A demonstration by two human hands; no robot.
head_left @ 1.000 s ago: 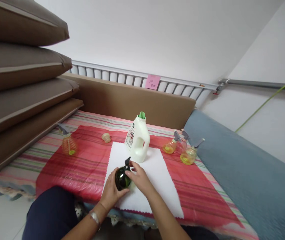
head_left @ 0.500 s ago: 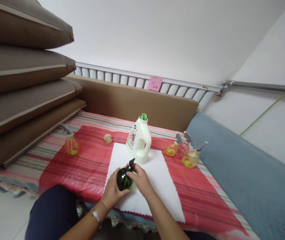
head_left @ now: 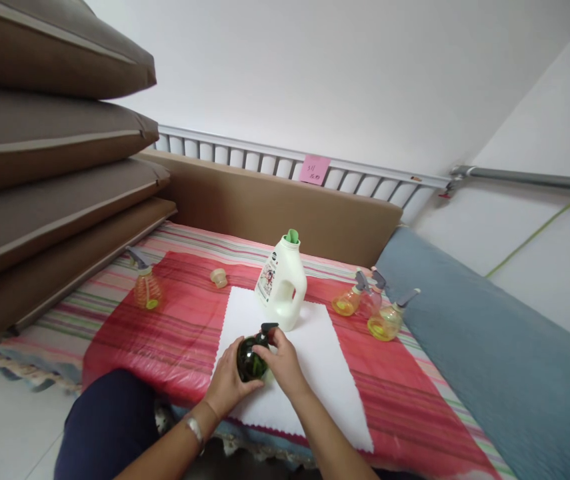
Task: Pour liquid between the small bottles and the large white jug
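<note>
A dark green spray bottle (head_left: 251,360) with a black trigger head stands on a white cloth (head_left: 315,353). My left hand (head_left: 227,383) is wrapped round its body from the left. My right hand (head_left: 285,363) grips the black spray head at the top, fingers curled on it. Just behind the bottle a white detergent jug (head_left: 282,283) with a green spout stands upright on the cloth's far edge.
A red plastic sheet (head_left: 175,333) covers a striped cloth. One orange spray bottle (head_left: 147,290) stands at the left, three more (head_left: 369,307) at the right, a small cap (head_left: 219,277) behind. Brown cushions (head_left: 49,167) are stacked left, a grey-blue mat (head_left: 489,373) lies right.
The black spray head has turned under my right hand, its nozzle swinging from upright toward the right. My left hand has kept its hold on the bottle body.
</note>
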